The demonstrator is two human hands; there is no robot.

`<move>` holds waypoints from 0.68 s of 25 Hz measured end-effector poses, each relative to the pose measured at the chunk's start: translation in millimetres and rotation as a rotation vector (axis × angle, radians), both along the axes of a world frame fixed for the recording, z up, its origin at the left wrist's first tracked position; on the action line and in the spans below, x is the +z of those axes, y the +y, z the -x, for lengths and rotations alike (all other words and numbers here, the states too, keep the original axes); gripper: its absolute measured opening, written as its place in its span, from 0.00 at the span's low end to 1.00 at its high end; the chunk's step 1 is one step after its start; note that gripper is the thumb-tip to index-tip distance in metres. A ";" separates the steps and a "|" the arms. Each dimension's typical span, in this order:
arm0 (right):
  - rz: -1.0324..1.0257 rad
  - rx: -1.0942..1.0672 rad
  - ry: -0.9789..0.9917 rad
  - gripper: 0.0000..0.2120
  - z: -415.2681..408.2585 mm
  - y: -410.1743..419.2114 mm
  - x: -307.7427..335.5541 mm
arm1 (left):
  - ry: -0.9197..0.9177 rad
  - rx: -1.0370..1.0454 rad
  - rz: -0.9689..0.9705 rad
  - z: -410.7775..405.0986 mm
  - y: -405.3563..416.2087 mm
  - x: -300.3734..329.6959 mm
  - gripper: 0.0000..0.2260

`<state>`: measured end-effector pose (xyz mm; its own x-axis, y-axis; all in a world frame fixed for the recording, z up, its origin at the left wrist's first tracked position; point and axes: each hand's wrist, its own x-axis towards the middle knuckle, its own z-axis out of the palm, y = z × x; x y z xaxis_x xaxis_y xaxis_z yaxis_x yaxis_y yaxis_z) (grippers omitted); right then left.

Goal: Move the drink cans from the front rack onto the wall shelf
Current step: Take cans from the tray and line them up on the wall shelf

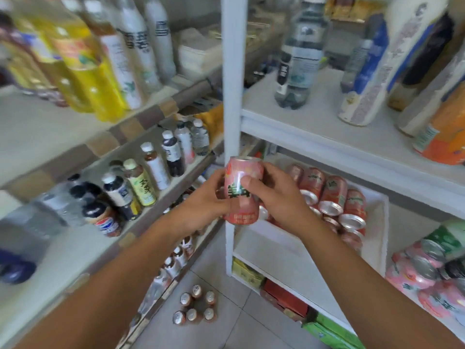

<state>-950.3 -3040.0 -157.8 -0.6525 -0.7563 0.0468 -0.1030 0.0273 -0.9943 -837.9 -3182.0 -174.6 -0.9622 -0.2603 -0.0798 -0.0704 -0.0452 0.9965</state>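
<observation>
Both hands, left hand (201, 197) and right hand (276, 197), grip one pink aluminium drink can (242, 191); a fumbled handover risks dropping it.

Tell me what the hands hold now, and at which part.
Both hands hold one pink drink can, upright. The left hand grips its left side, the right hand its right side, thumb across the front label.

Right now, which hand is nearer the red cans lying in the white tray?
Right. The right hand holds the pink can just beside the red cans; the left hand grips the can's far side.
</observation>
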 end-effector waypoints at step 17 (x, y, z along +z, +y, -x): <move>0.196 0.642 0.193 0.27 -370.8 -218.0 101.3 | 0.106 0.951 0.405 -428.0 -89.3 108.4 0.25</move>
<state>-579.5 -3258.0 -56.5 -0.0460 -0.9553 0.2919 -0.2143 -0.2759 -0.9370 -409.9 -3271.4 -66.1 -0.3421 -0.9042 0.2559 -0.0925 0.3034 0.9484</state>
